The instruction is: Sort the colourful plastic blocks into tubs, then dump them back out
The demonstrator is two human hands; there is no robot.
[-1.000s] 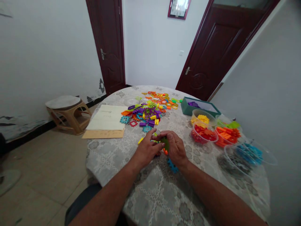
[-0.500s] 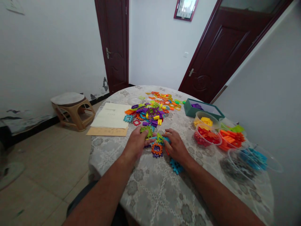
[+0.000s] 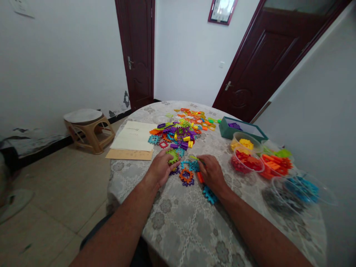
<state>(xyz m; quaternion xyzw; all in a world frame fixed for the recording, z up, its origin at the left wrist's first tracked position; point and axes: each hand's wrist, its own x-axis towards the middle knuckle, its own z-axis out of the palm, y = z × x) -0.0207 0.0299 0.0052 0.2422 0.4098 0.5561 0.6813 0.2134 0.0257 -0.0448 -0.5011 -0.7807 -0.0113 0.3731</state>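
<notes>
My left hand (image 3: 160, 168) is closed on a lime-green notched plastic building piece (image 3: 172, 156), its thumb on top. Pinched in my right hand (image 3: 210, 169) is a thin yellow-green piece (image 3: 194, 158), seen nearly edge-on and partly hidden by the fingers. On the tablecloth between the hands lie an orange square frame piece (image 3: 186, 175) with purple beneath it, and blue pieces (image 3: 193, 165). An orange piece (image 3: 200, 177) rests beside my right hand, and a blue notched piece (image 3: 209, 195) lies by that wrist.
A heap of mixed plastic pieces (image 3: 180, 133) spreads beyond my hands. Paper sheets (image 3: 135, 135) lie to the left. On the right stand a green box (image 3: 241, 132) and several clear tubs of sorted pieces, including a red one (image 3: 247, 161). A stool (image 3: 87, 129) is on the floor.
My right hand has drawn slightly right with the yellow-green piece, away from the orange frame, uncovering blue pieces. My left hand keeps its lime-green piece. The view has shifted slightly.
</notes>
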